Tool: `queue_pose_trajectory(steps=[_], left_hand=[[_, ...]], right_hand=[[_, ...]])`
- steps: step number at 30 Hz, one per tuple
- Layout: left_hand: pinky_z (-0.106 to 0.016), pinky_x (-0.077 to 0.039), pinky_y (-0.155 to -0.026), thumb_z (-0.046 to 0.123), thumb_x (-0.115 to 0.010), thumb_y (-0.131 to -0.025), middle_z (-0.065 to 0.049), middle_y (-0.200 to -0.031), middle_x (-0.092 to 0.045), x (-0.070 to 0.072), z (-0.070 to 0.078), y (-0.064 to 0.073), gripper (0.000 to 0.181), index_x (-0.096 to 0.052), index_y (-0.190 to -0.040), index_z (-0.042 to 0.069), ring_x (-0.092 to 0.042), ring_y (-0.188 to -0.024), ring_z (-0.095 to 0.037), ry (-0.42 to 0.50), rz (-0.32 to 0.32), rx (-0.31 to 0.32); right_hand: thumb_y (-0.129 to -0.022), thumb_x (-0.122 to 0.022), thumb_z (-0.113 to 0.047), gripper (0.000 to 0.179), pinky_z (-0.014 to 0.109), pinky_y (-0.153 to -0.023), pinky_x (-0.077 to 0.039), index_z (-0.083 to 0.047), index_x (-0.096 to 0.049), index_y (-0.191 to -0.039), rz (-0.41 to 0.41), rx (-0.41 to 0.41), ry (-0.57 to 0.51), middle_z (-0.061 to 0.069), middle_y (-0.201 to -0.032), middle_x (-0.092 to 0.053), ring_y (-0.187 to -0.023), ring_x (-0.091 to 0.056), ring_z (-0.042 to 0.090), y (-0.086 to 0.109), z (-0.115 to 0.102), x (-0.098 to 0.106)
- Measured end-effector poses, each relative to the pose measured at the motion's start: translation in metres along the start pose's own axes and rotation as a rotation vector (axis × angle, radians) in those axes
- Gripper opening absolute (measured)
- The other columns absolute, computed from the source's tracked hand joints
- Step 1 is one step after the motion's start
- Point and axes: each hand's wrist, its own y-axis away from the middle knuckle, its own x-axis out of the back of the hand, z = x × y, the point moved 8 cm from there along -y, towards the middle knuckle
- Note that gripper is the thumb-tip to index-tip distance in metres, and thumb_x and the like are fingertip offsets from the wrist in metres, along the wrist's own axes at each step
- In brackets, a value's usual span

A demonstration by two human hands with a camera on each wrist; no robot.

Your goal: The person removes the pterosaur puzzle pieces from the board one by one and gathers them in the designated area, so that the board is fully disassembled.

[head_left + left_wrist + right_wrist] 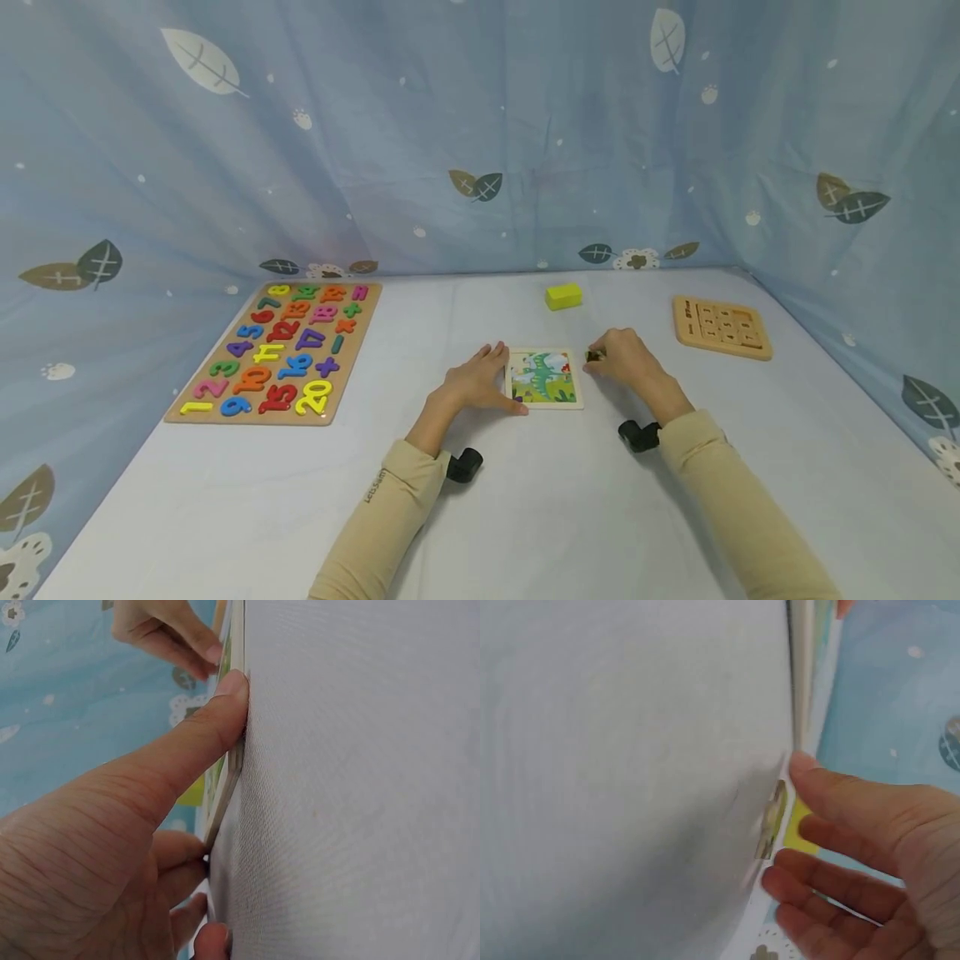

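A small framed dinosaur picture puzzle [543, 377] lies flat on the white table. My left hand [477, 383] holds it at the left side, the thumb [231, 690] along the near edge and the fingers round the far left corner. Beside the frame's right edge is my right hand [624, 354], thumb and fingers parted and loosely bent. A small dark and yellow-green piece [772, 821] shows low between that thumb and the fingers, close to the fingertips.
A yellow-green block [564, 296] sits behind the puzzle. At left lies a wooden board of coloured numbers and signs [352, 342]; at right, a small wooden number tray [684, 321]. A blue leaf-patterned curtain [375, 142] hangs behind the table.
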Motion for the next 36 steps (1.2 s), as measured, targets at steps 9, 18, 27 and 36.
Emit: queue_pose_trajectory(steps=[9,18,27,36], left_hand=[[-0.058,-0.029,-0.111,0.058,-0.075,-0.074,0.000,-0.163,-0.009,0.004,0.004,-0.003,0.111,-0.016,-0.155,0.013,-0.008,-0.151,-0.021,0.005,0.026,-0.011],[-0.060,-0.029,-0.110,0.058,-0.076,-0.073,-0.002,-0.163,-0.011,0.004,0.007,-0.006,0.111,-0.017,-0.155,0.011,-0.010,-0.151,-0.023,0.023,0.027,-0.021],[-0.060,-0.032,-0.108,0.058,-0.077,-0.072,-0.002,-0.163,-0.013,-0.002,0.006,-0.005,0.111,-0.019,-0.155,0.012,-0.011,-0.151,-0.022,0.025,0.030,-0.027],[-0.059,-0.031,-0.109,0.056,-0.077,-0.073,-0.003,-0.163,-0.011,-0.002,-0.001,0.003,0.110,-0.018,-0.155,0.010,-0.010,-0.151,-0.023,0.033,0.028,-0.016]], right_hand=[[-0.087,-0.071,-0.021,0.043,0.043,-0.080,-0.053,0.002,-0.064,-0.123,0.117,0.057,-0.117,0.026,-0.116,-0.065,-0.101,-0.062,0.034,0.006,-0.023,0.012],[-0.087,-0.070,-0.013,0.043,0.045,-0.085,-0.053,0.003,-0.061,-0.126,0.127,0.203,-0.162,0.023,-0.113,-0.066,-0.102,-0.063,0.034,-0.002,-0.056,-0.005],[-0.089,-0.068,-0.010,0.023,0.044,-0.089,-0.050,0.005,-0.071,-0.107,0.121,0.268,-0.100,0.015,-0.104,-0.063,-0.098,-0.060,0.029,-0.006,-0.064,-0.032],[-0.088,-0.067,-0.006,0.022,0.039,-0.081,-0.052,0.000,-0.070,-0.109,0.142,0.333,0.083,0.015,-0.102,-0.058,-0.091,-0.055,0.027,-0.002,-0.081,-0.038]])
